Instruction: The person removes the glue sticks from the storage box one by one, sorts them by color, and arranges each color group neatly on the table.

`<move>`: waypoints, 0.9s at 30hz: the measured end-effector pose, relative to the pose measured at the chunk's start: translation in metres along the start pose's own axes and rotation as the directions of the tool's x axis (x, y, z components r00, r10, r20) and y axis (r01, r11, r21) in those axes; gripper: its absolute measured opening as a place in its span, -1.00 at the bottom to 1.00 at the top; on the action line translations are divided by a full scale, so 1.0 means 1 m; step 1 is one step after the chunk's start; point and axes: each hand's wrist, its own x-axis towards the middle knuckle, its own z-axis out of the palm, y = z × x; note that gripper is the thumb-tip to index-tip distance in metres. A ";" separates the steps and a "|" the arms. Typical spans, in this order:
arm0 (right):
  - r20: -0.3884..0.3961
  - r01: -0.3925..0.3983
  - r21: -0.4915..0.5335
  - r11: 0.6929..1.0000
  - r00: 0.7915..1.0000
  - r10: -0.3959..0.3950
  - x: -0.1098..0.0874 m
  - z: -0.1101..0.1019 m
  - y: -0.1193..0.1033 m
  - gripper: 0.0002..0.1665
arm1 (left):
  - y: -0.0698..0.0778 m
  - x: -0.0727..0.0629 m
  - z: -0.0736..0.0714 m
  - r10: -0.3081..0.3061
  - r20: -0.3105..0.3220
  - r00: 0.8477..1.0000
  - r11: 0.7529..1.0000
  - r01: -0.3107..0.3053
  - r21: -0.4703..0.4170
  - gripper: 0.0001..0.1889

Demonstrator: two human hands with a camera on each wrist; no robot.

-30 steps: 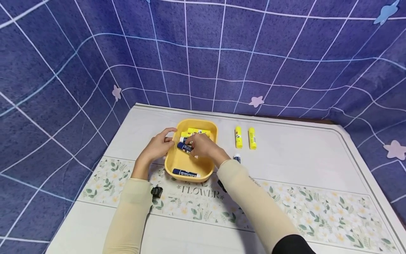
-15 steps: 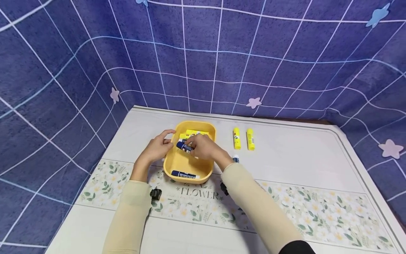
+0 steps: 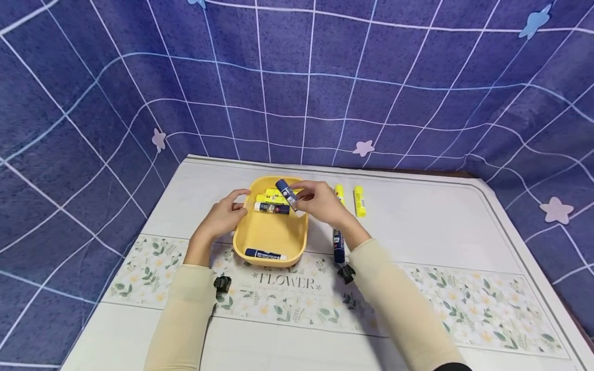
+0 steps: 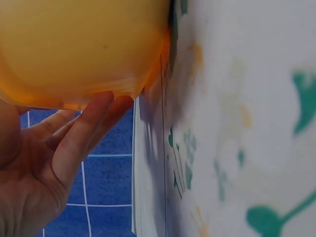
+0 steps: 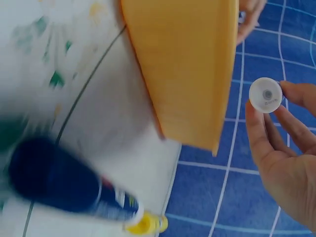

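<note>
My right hand (image 3: 320, 203) pinches a navy glue stick (image 3: 286, 191) between thumb and fingers, tilted above the right side of a yellow bin (image 3: 269, 232). Its round white end (image 5: 265, 95) faces the camera in the right wrist view. My left hand (image 3: 223, 214) holds the bin's left rim, its fingers (image 4: 91, 128) against the outer wall in the left wrist view. Inside the bin, a navy glue stick with a white end (image 3: 271, 207) lies beside yellow glue sticks (image 3: 274, 196) at the far end. Another navy glue stick (image 3: 265, 254) lies along the near end.
Right of the bin, two yellow glue sticks (image 3: 359, 201) and a navy glue stick (image 3: 339, 247) are on the white tablecloth (image 3: 417, 226), partly behind my right hand and wrist. A purple-blue grid-patterned curtain (image 3: 287, 93) hangs behind the table and at both sides.
My right hand has lifted the navy glue stick from inside the bin and moved up and right with it. My left hand stays at the rim.
</note>
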 end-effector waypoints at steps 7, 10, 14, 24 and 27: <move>-0.120 -0.042 0.165 0.985 0.991 0.062 -0.032 -0.032 0.012 -0.43 | 0.000 -0.002 -0.003 0.003 0.010 1.000 1.000 -0.003 0.008 -0.40; -0.161 -0.094 0.247 0.964 0.977 0.137 -0.051 -0.046 0.021 -0.42 | 0.001 -0.003 -0.003 0.001 0.013 1.000 1.000 -0.001 0.014 -0.40; -0.169 -0.180 0.352 0.919 0.953 0.252 -0.076 -0.063 0.032 -0.38 | 0.003 -0.004 -0.005 0.000 0.016 1.000 1.000 0.000 0.014 -0.40; -0.115 -0.341 0.403 0.850 0.902 0.416 -0.130 -0.085 0.066 -0.31 | 0.002 -0.002 -0.004 0.000 0.026 1.000 1.000 0.000 0.002 -0.39; -0.122 -0.361 0.386 0.849 0.892 0.434 -0.136 -0.086 0.076 -0.31 | 0.001 0.000 -0.003 0.002 0.028 1.000 1.000 -0.002 -0.005 -0.40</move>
